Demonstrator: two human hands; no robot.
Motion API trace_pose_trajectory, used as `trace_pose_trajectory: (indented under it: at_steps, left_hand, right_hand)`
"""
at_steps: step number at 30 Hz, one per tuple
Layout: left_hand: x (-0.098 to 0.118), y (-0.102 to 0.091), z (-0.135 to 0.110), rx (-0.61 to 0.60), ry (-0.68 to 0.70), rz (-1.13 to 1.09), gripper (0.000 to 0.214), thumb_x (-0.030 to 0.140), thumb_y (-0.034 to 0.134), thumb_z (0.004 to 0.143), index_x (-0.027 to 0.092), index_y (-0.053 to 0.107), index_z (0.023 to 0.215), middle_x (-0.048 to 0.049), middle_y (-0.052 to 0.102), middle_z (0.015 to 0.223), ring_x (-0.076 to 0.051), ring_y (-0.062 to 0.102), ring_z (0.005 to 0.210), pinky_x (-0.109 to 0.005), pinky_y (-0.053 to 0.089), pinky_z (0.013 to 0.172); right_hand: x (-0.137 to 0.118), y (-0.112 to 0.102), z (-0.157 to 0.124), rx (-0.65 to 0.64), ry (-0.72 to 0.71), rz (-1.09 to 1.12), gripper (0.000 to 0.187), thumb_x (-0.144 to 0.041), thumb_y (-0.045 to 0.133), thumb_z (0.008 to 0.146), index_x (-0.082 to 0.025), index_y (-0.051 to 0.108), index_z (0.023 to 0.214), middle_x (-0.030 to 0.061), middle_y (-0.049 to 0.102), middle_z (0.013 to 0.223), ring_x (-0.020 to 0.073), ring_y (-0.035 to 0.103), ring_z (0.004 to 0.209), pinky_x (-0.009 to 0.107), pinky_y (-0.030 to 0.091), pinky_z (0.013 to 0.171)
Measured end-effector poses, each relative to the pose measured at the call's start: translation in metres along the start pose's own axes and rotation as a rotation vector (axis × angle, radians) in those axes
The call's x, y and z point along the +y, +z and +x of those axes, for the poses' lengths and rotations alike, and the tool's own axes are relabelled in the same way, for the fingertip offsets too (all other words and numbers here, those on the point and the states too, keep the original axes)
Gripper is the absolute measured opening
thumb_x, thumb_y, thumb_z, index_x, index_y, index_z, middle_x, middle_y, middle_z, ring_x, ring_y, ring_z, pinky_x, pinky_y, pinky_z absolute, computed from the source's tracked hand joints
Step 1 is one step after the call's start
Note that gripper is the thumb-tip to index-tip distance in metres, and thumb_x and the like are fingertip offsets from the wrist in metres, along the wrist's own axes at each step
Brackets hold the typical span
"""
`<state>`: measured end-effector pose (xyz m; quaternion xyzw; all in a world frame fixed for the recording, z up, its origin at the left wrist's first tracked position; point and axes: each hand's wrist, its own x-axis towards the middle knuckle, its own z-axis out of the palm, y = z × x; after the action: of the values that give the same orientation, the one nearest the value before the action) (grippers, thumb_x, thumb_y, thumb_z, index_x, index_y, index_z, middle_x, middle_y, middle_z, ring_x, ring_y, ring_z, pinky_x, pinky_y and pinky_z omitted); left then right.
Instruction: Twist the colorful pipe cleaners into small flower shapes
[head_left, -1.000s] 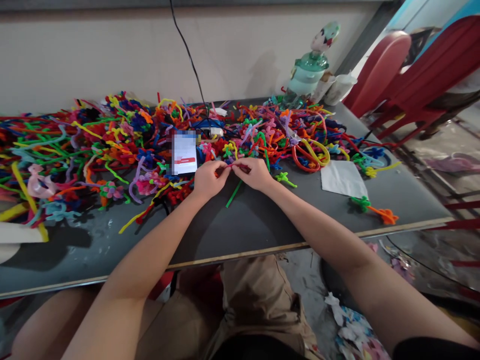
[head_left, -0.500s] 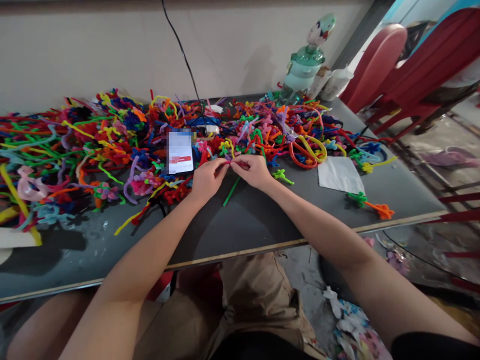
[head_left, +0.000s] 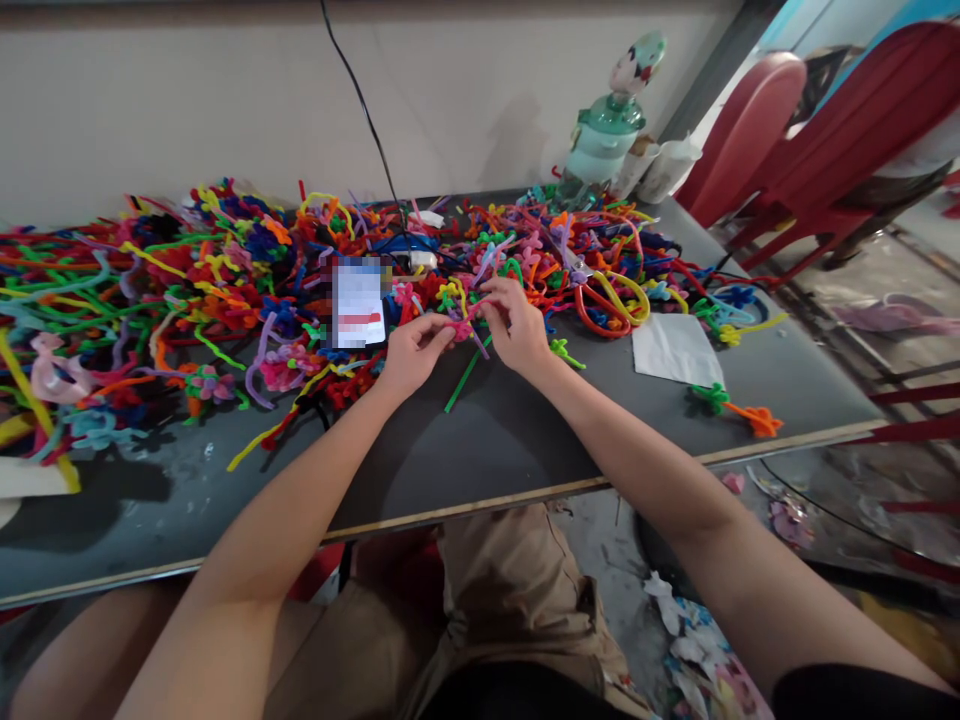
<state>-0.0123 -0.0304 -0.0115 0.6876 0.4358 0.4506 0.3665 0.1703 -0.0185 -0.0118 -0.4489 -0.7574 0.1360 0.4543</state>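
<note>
My left hand (head_left: 411, 352) and my right hand (head_left: 516, 328) meet over the dark table (head_left: 495, 450), both pinching a pink pipe cleaner (head_left: 463, 326) that is bent into a small loop between them. A green pipe cleaner (head_left: 463, 374) lies on the table just below my hands. Right behind them spreads a big heap of coloured pipe cleaners (head_left: 225, 280). A phone (head_left: 358, 302) leans in that heap beside my left hand.
A white paper sheet (head_left: 675, 350) and a green and orange pipe-cleaner flower (head_left: 739, 410) lie to the right. A green figurine bottle (head_left: 606, 130) and cups (head_left: 664, 165) stand at the back. Red plastic chairs (head_left: 810, 130) are to the right. A black cable (head_left: 360, 100) runs down the wall.
My right hand has lifted and moved slightly away from me, pulling the pink pipe cleaner up; my left hand stays low, still pinching its other end.
</note>
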Motion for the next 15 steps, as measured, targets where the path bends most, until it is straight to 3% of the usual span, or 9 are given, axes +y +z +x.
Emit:
trace_pose_trajectory:
  at_steps: [3,5,7,10,12,15]
  left_hand:
    - [0.008,0.0,-0.003,-0.014,0.022,0.022,0.03,0.048,0.057,0.087,0.019,0.066,0.084,-0.0036,0.069,0.073,-0.015,0.064,0.066,-0.028,0.052,0.063]
    - [0.017,-0.011,0.0,0.076,0.039,0.173,0.033,0.049,0.053,0.088,0.02,0.066,0.08,-0.0033,0.069,0.071,-0.016,0.065,0.068,-0.029,0.052,0.065]
    - [0.023,-0.035,0.009,0.264,0.027,0.449,0.035,0.051,0.054,0.087,0.02,0.066,0.074,-0.004,0.067,0.068,-0.019,0.066,0.073,-0.032,0.052,0.072]
    - [0.017,-0.082,0.035,0.58,-0.109,0.752,0.038,0.057,0.064,0.078,0.019,0.067,0.084,-0.0116,0.071,0.088,-0.03,0.064,0.103,-0.043,0.05,0.089]
    - [0.003,-0.106,0.056,0.557,-0.259,0.819,0.048,0.062,0.07,0.069,0.016,0.067,0.082,-0.0154,0.07,0.089,-0.037,0.06,0.113,-0.05,0.047,0.093]
    - [-0.021,-0.117,0.08,0.418,-0.358,0.824,0.058,0.068,0.078,0.052,0.017,0.067,0.078,-0.0199,0.069,0.09,-0.044,0.058,0.116,-0.056,0.048,0.093]
  right_hand:
    - [0.0,-0.001,-0.001,0.023,0.014,0.028,0.028,-0.031,0.037,0.101,-0.021,0.06,0.113,0.0047,0.069,0.084,0.0156,0.064,0.074,0.028,0.05,0.069]
    - [0.0,0.001,-0.001,0.015,0.016,-0.013,0.027,-0.03,0.037,0.101,-0.021,0.062,0.106,0.0039,0.068,0.081,0.015,0.063,0.072,0.027,0.047,0.068]
    - [0.001,0.003,-0.001,0.012,0.026,-0.05,0.027,-0.029,0.037,0.1,-0.021,0.062,0.105,0.0039,0.068,0.081,0.015,0.063,0.071,0.027,0.046,0.067]
    - [0.002,0.006,0.0,-0.009,0.032,-0.043,0.027,-0.028,0.037,0.1,-0.02,0.062,0.105,0.0038,0.068,0.08,0.0147,0.062,0.07,0.026,0.045,0.066]
    - [0.003,0.008,0.0,-0.025,0.026,-0.025,0.026,-0.026,0.037,0.099,-0.019,0.062,0.104,0.0037,0.068,0.078,0.0143,0.062,0.069,0.025,0.044,0.065]
    - [0.002,0.01,0.001,-0.054,0.024,-0.013,0.024,-0.024,0.039,0.098,-0.018,0.062,0.104,0.0033,0.069,0.077,0.0135,0.062,0.068,0.024,0.043,0.065]
